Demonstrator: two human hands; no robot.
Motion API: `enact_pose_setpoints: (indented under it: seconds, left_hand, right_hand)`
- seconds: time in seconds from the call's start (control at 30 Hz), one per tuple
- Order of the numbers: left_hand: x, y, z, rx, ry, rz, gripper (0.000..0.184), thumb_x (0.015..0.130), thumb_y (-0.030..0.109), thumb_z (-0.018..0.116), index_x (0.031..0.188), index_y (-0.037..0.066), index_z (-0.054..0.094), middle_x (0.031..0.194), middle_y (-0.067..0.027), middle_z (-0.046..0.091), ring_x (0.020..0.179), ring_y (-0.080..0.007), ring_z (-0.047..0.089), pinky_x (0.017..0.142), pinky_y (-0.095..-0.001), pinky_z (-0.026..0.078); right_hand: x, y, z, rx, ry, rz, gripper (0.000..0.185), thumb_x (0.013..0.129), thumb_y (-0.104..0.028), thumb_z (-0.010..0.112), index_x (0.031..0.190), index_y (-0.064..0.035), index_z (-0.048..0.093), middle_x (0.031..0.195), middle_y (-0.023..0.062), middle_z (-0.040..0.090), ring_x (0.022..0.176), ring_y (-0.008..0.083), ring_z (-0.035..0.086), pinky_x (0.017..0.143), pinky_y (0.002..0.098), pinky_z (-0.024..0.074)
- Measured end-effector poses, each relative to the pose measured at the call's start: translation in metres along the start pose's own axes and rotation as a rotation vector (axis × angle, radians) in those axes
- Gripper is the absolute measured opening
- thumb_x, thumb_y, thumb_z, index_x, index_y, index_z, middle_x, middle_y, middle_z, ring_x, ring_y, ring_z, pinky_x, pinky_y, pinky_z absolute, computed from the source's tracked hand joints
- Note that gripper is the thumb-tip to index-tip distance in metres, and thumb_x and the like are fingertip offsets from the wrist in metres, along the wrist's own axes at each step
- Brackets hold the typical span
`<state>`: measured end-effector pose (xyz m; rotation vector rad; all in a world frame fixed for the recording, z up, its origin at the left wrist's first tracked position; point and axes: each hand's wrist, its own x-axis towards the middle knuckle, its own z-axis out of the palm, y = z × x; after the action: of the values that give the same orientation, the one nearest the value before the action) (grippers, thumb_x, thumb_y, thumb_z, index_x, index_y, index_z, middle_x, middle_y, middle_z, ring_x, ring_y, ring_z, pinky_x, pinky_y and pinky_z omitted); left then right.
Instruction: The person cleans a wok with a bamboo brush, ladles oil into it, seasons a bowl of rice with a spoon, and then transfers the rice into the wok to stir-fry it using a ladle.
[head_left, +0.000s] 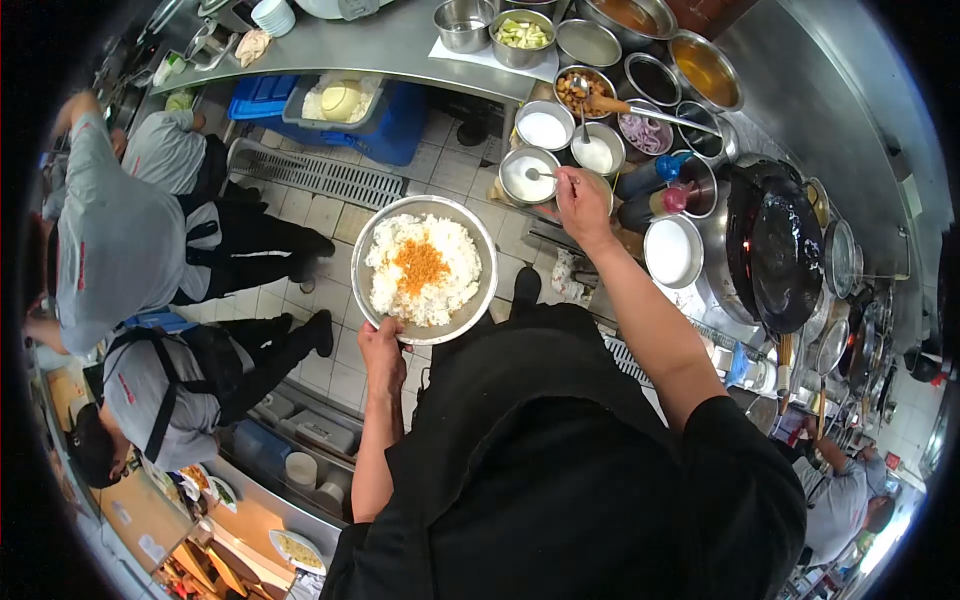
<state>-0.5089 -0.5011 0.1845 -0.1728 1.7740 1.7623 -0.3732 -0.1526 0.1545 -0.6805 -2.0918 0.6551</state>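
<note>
My left hand [383, 355] grips the near rim of a metal bowl [484, 288], held out over the floor. White cooked rice [452, 262] fills much of it, with a mound of orange crumbly topping [420, 266] in the middle. To the right, my right hand [584, 208] is closed around the handle of a small metal spoon [541, 175]. The spoon's head is at a round metal container of white powder [520, 186]. Two more containers, one of white powder [543, 130] and one with a spoon [597, 158], stand just behind it.
Beyond are bowls of browned pieces [572, 92], sliced onion [645, 132] and amber liquid [708, 68]. A dark wok [787, 260] sits at the right, near squeeze bottles [640, 180]. Several co-workers [125, 240] stand at the left. A blue bin [400, 135] is under the counter.
</note>
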Motion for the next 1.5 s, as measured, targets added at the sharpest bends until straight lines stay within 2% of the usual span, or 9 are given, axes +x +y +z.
enact_pose_setpoints:
  seconds: [0.13,0.2,0.23,0.3,0.6,1.03,1.23,1.4,1.5]
  left_hand:
    - [0.002,0.002,0.014,-0.046,0.017,-0.025,0.017,0.074,-0.002,0.048,0.089,-0.004,0.055,0.073,-0.0081,0.060,0.050,-0.0137,0.053,0.037,-0.0248,0.039]
    - [0.007,-0.005,0.014,-0.026,0.011,-0.031,0.017,0.074,-0.002,0.048,0.089,-0.004,0.055,0.073,-0.0082,0.060,0.049,-0.0136,0.053,0.038,-0.0250,0.039]
    - [0.011,-0.008,0.015,-0.013,0.002,-0.033,0.018,0.074,-0.001,0.049,0.090,-0.004,0.055,0.074,-0.0082,0.060,0.049,-0.0135,0.053,0.038,-0.0251,0.039]
    - [0.009,-0.005,0.023,-0.005,0.014,-0.040,0.018,0.073,-0.001,0.049,0.089,-0.004,0.055,0.074,-0.0081,0.060,0.049,-0.0134,0.052,0.038,-0.0251,0.039]
    - [0.012,-0.012,0.029,-0.011,0.005,-0.058,0.017,0.072,-0.002,0.050,0.088,-0.004,0.056,0.073,-0.0074,0.060,0.049,-0.0131,0.052,0.038,-0.0246,0.040]
    - [0.018,-0.008,0.038,-0.009,0.006,-0.035,0.014,0.075,0.001,0.049,0.087,-0.003,0.056,0.071,-0.0070,0.060,0.050,-0.0133,0.053,0.038,-0.0250,0.040]
    - [0.028,-0.015,0.042,0.027,-0.007,-0.035,0.016,0.073,0.000,0.050,0.088,-0.004,0.055,0.071,-0.0081,0.060,0.049,-0.0136,0.052,0.039,-0.0247,0.040]
    - [0.036,-0.012,0.055,0.034,-0.016,-0.027,0.015,0.072,0.000,0.051,0.086,-0.003,0.056,0.070,-0.0074,0.060,0.049,-0.0134,0.051,0.039,-0.0249,0.040]
    - [0.038,-0.014,0.061,0.041,-0.033,-0.045,0.016,0.071,0.001,0.053,0.086,-0.003,0.056,0.070,-0.0071,0.060,0.049,-0.0126,0.051,0.039,-0.0245,0.040]
  right_hand:
    - [-0.001,0.005,0.005,0.069,-0.004,0.200,0.020,0.094,-0.018,0.051,0.096,-0.0008,0.060,0.076,0.0115,0.062,0.062,0.0180,0.061,0.059,0.0304,0.0479]
    - [-0.004,0.009,0.016,0.214,-0.066,0.461,0.021,0.096,-0.018,0.048,0.096,-0.0007,0.059,0.072,0.0086,0.061,0.055,0.0129,0.057,0.056,0.0278,0.0475]
    - [-0.004,0.012,0.020,0.217,-0.067,0.462,0.021,0.096,-0.018,0.048,0.096,-0.0007,0.059,0.072,0.0086,0.061,0.055,0.0129,0.057,0.056,0.0278,0.0475]
    - [-0.006,0.019,0.025,0.440,0.002,0.627,0.022,0.096,-0.017,0.045,0.098,0.0000,0.058,0.072,0.0067,0.060,0.056,0.0109,0.056,0.054,0.0256,0.0474]
    - [-0.006,0.032,0.016,0.650,0.075,0.868,0.022,0.096,-0.016,0.045,0.097,0.0019,0.057,0.073,0.0075,0.058,0.056,0.0128,0.057,0.051,0.0263,0.0494]
    - [-0.006,0.039,0.002,0.799,0.122,0.908,0.025,0.097,-0.018,0.043,0.100,0.0034,0.056,0.074,0.0084,0.059,0.058,0.0138,0.056,0.054,0.0274,0.0497]
    - [-0.005,0.035,-0.006,0.802,0.122,0.888,0.021,0.097,-0.015,0.044,0.101,0.0002,0.057,0.074,0.0061,0.059,0.059,0.0127,0.056,0.055,0.0260,0.0486]
    - [0.015,0.006,-0.028,0.807,0.150,0.835,0.022,0.096,-0.016,0.044,0.099,0.0014,0.057,0.075,0.0076,0.059,0.058,0.0125,0.056,0.054,0.0247,0.0466]
    - [0.023,-0.021,-0.042,0.871,0.058,0.777,0.022,0.097,-0.017,0.046,0.099,0.0011,0.057,0.076,0.0063,0.057,0.060,0.0118,0.055,0.056,0.0252,0.0486]
